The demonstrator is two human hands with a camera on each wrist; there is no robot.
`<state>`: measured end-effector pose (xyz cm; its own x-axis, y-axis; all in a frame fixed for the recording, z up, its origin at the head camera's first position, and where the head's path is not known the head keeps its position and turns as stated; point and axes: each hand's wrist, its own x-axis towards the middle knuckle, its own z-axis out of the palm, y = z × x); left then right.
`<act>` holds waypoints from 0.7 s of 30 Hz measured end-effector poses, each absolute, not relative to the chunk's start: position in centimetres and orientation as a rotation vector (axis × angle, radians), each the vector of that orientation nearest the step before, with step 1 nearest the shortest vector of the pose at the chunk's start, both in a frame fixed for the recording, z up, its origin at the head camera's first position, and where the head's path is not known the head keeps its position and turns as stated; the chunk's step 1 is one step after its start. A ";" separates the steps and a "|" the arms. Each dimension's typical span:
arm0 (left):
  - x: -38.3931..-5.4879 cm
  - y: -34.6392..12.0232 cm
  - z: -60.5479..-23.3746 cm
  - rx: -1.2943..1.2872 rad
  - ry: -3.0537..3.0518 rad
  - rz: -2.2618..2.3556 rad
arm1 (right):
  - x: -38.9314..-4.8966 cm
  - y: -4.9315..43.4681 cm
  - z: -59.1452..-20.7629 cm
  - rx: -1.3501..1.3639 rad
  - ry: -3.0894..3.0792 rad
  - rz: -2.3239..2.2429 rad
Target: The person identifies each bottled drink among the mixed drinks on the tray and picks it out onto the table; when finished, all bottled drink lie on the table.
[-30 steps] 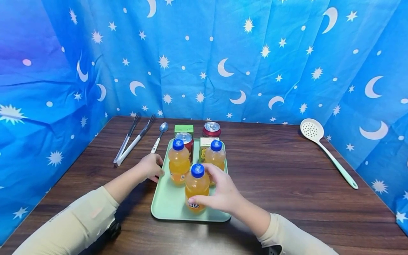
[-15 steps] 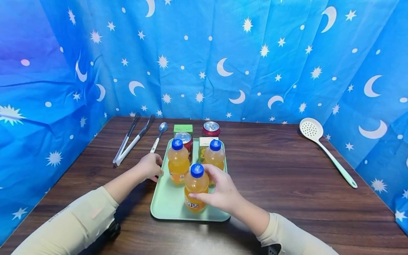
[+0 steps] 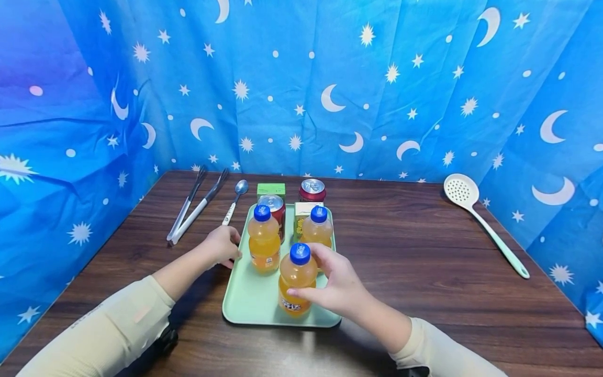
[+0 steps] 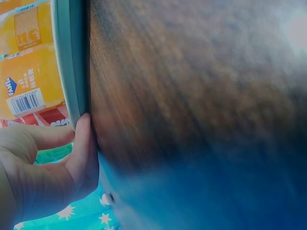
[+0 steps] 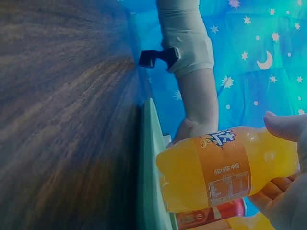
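A pale green tray (image 3: 252,303) lies on the table with several drinks on it. My left hand (image 3: 222,246) pinches its left rim; in the left wrist view the thumb and fingers of that hand (image 4: 48,172) are on either side of the edge. My right hand (image 3: 336,285) grips an orange soda bottle (image 3: 298,277) with a blue cap, upright over the tray's front part. In the right wrist view the bottle's base (image 5: 180,184) is beside the tray wall; whether it touches the tray floor I cannot tell. Behind stand another orange soda bottle (image 3: 264,243) and a third (image 3: 316,230), partly hidden.
At the tray's back are a red can (image 3: 278,207), a green box (image 3: 270,188), a yellow-green carton (image 3: 301,212) and another red can (image 3: 312,191). Tongs (image 3: 198,214) and a spoon (image 3: 231,209) lie left. A skimmer (image 3: 487,228) lies far right.
The gripped bottle has shifted slightly to the right along with my right hand, mostly within the last half second. My left hand and the tray have stayed in place.
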<state>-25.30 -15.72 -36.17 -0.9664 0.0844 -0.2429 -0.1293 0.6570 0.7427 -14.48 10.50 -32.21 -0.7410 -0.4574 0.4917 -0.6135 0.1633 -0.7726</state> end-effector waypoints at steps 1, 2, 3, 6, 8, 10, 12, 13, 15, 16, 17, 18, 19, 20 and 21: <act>-25.3 -15.7 -36.2 -0.037 2.617 1.208 | -14.6 10.7 -32.5 1.074 -2.265 1.646; -25.3 -15.7 -36.2 -0.038 2.615 1.211 | -14.8 10.9 -32.8 1.089 -2.247 1.663; -25.3 -15.8 -36.2 -0.037 2.612 1.213 | -15.0 11.2 -33.2 1.106 -2.231 1.680; -25.3 -15.8 -36.3 -0.041 2.604 1.219 | -14.9 11.7 -33.1 1.098 -2.232 1.719; -25.3 -15.8 -36.2 -0.043 2.601 1.217 | -14.7 12.1 -32.8 1.084 -2.243 1.713; -25.3 -15.8 -36.2 -0.042 2.601 1.215 | -14.5 12.6 -32.6 1.062 -2.257 1.710; -25.3 -15.8 -36.2 -0.041 2.603 1.213 | -14.4 13.1 -32.4 1.033 -2.278 1.699; -25.3 -15.8 -36.2 -0.039 2.604 1.212 | -14.3 13.3 -32.3 1.020 -2.286 1.698; -25.3 -15.8 -36.2 -0.037 2.604 1.212 | -14.3 13.9 -32.2 0.989 -2.309 1.684; -25.3 -15.8 -36.2 -0.038 2.603 1.212 | -14.2 14.2 -32.1 0.970 -2.323 1.674; -25.4 -15.8 -36.2 -0.037 2.602 1.212 | -14.2 14.4 -32.1 0.950 -2.335 1.662; -25.4 -15.8 -36.2 -0.037 2.601 1.212 | -14.2 14.7 -32.0 0.931 -2.345 1.657; -25.3 -15.7 -36.1 -0.036 2.599 1.213 | -14.1 15.0 -32.0 0.913 -2.351 1.652; -25.3 -15.7 -36.1 -0.036 2.598 1.212 | -14.1 15.2 -31.9 0.891 -2.359 1.646; -25.3 -15.7 -36.1 -0.036 2.596 1.212 | -14.0 15.5 -31.9 0.874 -2.361 1.642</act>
<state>-25.33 -15.73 -36.12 -0.9617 0.0928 -0.2577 -0.1380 0.6485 0.7486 -14.02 15.47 -31.86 -0.8224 -0.3807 0.4228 -0.5289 0.2377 -0.8148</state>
